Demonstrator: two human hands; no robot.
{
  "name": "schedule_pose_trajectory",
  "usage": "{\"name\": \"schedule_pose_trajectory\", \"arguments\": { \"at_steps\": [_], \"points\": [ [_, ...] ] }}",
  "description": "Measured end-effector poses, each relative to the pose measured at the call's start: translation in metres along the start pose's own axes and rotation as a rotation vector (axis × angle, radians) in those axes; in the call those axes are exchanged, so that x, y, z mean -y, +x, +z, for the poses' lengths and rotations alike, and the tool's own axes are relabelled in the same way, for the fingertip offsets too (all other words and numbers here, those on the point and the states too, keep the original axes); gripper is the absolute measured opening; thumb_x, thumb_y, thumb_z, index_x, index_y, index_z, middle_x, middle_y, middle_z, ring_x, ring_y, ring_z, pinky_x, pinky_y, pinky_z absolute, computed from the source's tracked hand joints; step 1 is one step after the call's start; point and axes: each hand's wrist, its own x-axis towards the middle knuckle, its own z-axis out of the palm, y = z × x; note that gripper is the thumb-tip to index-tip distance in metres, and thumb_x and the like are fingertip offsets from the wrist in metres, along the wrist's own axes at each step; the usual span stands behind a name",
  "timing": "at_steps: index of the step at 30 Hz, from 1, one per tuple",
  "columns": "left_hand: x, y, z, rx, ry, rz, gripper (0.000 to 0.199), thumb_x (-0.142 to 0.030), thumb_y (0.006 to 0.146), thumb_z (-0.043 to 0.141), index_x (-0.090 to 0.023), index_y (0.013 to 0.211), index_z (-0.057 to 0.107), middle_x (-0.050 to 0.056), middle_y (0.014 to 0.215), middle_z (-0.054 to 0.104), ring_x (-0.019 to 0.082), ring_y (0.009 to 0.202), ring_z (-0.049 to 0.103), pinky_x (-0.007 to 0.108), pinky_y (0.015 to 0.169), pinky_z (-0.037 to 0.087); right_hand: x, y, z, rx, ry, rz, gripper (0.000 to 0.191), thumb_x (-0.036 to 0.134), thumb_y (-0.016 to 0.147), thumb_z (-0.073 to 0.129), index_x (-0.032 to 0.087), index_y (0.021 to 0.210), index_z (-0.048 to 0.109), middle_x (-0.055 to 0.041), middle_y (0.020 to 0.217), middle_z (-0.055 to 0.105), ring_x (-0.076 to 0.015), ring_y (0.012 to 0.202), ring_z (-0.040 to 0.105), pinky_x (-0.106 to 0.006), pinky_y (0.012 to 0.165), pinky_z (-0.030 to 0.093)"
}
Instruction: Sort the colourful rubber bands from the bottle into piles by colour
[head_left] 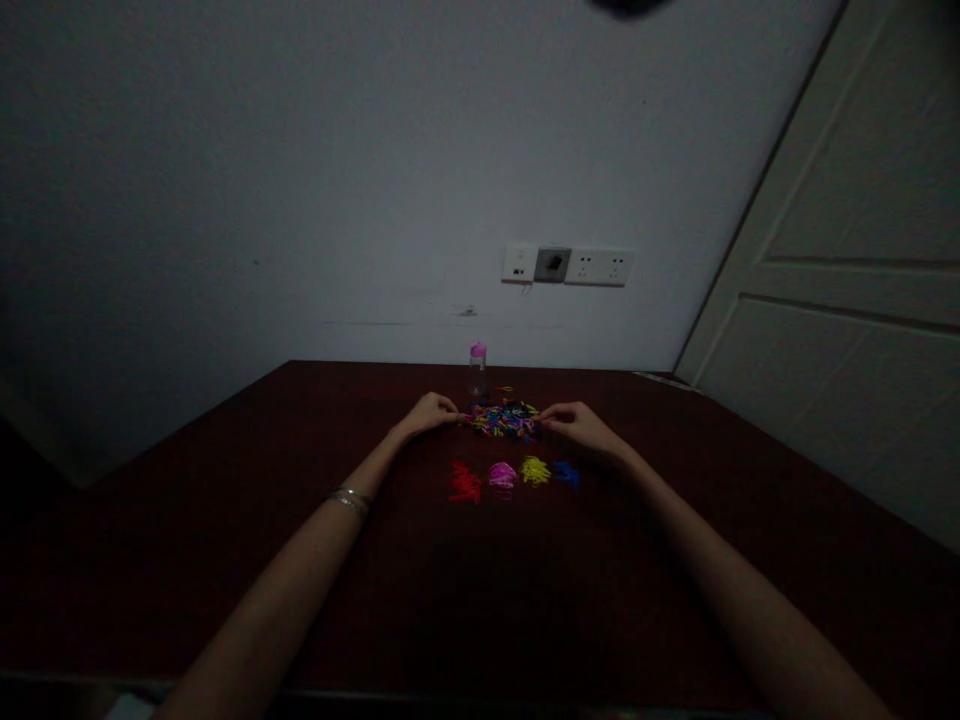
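A mixed pile of small colourful bands lies on the dark red table. At the pile's left edge is my left hand, its fingers pinched together on something too small to make out. My right hand touches the right edge of the pile, fingertips pressed together; what they hold, if anything, cannot be told. Nearer to me lie four sorted heaps in a row: red, pink, yellow and blue.
A clear bottle with a pink cap stands just behind the pile. White and grey wall sockets are on the wall beyond the table. A pale panelled door is at the right.
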Motion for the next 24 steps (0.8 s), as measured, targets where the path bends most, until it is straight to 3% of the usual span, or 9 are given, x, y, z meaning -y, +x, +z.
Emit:
{"name": "schedule_pose_trajectory", "arguments": {
  "at_steps": [4,8,15,20,24],
  "points": [
    [-0.003,0.001,0.002,0.046,0.118,0.019,0.027,-0.037,0.061,0.063,-0.014,0.074,0.069,0.001,0.062,0.060,0.010,0.056,0.048,0.020,0.049,0.031,-0.027,-0.001,-0.013,-0.120,0.004,0.108,0.030,0.035,0.067,0.055,0.011,0.083,0.066,-0.0048,0.067,0.064,-0.0131,0.057,0.054,-0.022,0.050,0.039],
    [-0.004,0.001,0.004,0.048,0.159,-0.002,0.021,-0.030,0.062,0.061,-0.015,0.074,0.068,0.001,0.065,0.061,0.011,0.059,0.050,0.019,0.051,0.033,-0.046,0.002,-0.019,-0.150,-0.030,0.112,0.031,0.034,0.066,0.055,0.011,0.082,0.067,-0.0049,0.066,0.064,-0.0134,0.057,0.055,-0.022,0.051,0.040],
    [-0.009,0.001,0.002,0.073,0.155,0.033,0.020,-0.021,0.063,0.054,-0.011,0.073,0.069,0.002,0.062,0.060,0.011,0.058,0.049,0.020,0.054,0.034,-0.055,0.005,-0.023,-0.138,-0.054,0.098,0.030,0.033,0.065,0.055,0.011,0.081,0.066,-0.0057,0.069,0.065,-0.0145,0.061,0.056,-0.022,0.053,0.041],
    [-0.038,0.001,0.003,0.100,0.091,0.114,0.020,-0.023,0.062,0.056,-0.010,0.070,0.068,0.003,0.061,0.060,0.011,0.057,0.049,0.021,0.054,0.035,-0.058,0.005,-0.025,-0.130,-0.066,0.090,0.030,0.033,0.066,0.054,0.011,0.082,0.067,-0.0059,0.070,0.065,-0.0149,0.060,0.056,-0.024,0.054,0.042],
    [-0.075,-0.003,0.021,0.189,0.051,0.246,0.016,-0.020,0.063,0.055,-0.011,0.070,0.067,0.001,0.058,0.057,0.009,0.053,0.046,0.019,0.050,0.032,-0.061,0.005,-0.025,-0.135,-0.112,0.091,0.030,0.033,0.067,0.053,0.010,0.083,0.066,-0.0059,0.069,0.065,-0.0151,0.060,0.056,-0.024,0.054,0.042]
  ]
}}
